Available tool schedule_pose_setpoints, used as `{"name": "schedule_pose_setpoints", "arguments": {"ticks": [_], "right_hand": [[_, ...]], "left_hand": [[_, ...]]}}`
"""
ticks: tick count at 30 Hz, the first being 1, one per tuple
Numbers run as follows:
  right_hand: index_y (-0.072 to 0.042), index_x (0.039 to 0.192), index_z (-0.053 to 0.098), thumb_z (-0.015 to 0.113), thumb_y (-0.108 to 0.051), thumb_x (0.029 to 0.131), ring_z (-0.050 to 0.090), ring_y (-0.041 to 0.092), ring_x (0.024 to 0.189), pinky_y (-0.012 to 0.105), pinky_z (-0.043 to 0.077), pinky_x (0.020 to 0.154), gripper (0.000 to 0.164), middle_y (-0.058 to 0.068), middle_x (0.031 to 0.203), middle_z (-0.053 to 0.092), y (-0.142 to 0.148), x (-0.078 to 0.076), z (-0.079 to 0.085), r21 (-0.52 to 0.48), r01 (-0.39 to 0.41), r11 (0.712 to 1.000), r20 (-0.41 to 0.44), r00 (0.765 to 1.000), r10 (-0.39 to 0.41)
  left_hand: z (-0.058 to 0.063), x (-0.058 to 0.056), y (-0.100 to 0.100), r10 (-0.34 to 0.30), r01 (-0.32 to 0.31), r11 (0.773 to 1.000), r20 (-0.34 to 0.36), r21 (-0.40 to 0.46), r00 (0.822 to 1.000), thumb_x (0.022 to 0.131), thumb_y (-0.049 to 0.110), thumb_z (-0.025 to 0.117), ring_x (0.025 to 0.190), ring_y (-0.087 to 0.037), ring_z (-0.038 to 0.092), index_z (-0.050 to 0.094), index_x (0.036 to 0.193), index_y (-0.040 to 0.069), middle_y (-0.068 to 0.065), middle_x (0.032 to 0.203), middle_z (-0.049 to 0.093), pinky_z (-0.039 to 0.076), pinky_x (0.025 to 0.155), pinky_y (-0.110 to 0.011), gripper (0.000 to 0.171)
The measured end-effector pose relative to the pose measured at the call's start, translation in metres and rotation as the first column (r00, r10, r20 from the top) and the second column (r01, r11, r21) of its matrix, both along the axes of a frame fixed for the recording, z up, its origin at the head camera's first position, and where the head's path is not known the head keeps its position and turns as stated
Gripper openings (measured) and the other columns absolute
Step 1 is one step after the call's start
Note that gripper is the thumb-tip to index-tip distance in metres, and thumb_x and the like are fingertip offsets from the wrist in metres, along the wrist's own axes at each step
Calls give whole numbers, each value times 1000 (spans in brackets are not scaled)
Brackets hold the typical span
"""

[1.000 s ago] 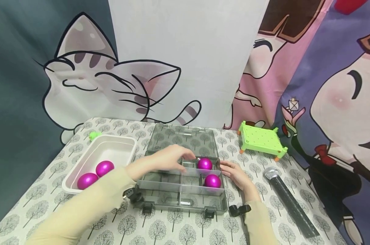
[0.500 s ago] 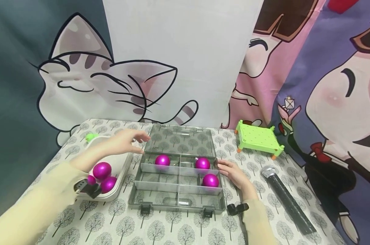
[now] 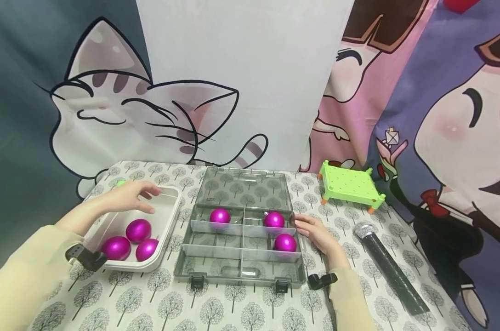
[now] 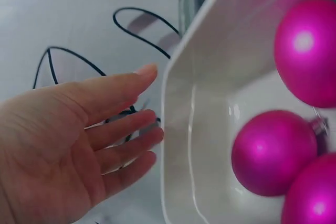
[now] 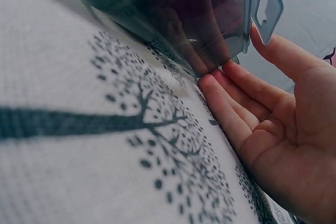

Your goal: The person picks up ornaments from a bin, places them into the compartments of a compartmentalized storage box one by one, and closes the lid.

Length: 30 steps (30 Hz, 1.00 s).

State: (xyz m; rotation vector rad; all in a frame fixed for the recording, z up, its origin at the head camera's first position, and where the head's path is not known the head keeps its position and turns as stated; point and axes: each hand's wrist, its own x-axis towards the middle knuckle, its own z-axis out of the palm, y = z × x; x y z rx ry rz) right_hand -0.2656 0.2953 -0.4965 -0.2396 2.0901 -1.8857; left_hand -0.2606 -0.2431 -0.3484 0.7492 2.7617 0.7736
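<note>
My left hand (image 3: 130, 196) hovers over the white plastic tub (image 3: 172, 218), fingers spread and holding nothing. Inside the tub lie three magenta Christmas baubles (image 3: 116, 248); the left wrist view shows a metal cap on one bauble (image 4: 275, 153). The see-through grey compartment box (image 3: 204, 265) sits beside it, lid (image 3: 245, 187) laid back. One bauble (image 3: 220, 216) rests in its back left compartment, another (image 3: 274, 219) in the back right, and a third (image 3: 285, 242) in the middle right. With extended fingers, my right hand (image 3: 316, 232) touches the box's right side.
A green toy bed (image 3: 351, 185) with orange feet stands at the back right. Right of my right arm lies a black microphone (image 3: 392, 269) with a silver head. A small green object (image 3: 121, 183) peeks out behind the tub. Printed curtains hang behind the table.
My left hand has moved left, from over the box to over the tub. A bauble now shows in the back left compartment, previously hidden by that hand. The right hand stays put.
</note>
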Motion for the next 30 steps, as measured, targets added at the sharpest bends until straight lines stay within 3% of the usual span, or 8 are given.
{"name": "schedule_pose_setpoints", "arguments": {"ticks": [6,15,19,30], "right_hand": [[12,143,34,49,-14,101,61,12,115,20,47,101,52,31,149,37,0,1,-1,24,0,1000,8,1000,-1],[15,143,32,49,-13,100,62,2,108,16,48,98,54,32,149,35,-2,1,2,10,13,1000,8,1000,-13],[14,143,32,48,-13,100,61,3,110,16,47,98,54,32,150,34,-2,0,3,14,19,1000,17,1000,-20],[12,143,36,50,-14,99,61,5,110,18,47,99,53,29,150,37,-2,-2,2,28,43,999,37,998,-44]], "left_hand": [[-10,-6,-12,-69,73,997,129,-26,989,78,20,80,108,-51,59,50,128,-16,-38,124,55,54,90,-54,69],[-20,-8,-21,-113,136,990,351,-40,929,77,14,78,116,-62,48,39,137,-16,-45,130,45,52,92,-59,77],[-22,-6,-21,-101,134,990,403,-53,910,73,5,77,119,-61,46,41,136,-14,-42,132,45,51,94,-60,75],[-30,-4,-19,-105,167,981,457,-96,883,71,3,78,117,-51,54,48,134,-10,-37,133,49,51,96,-54,71]]}}
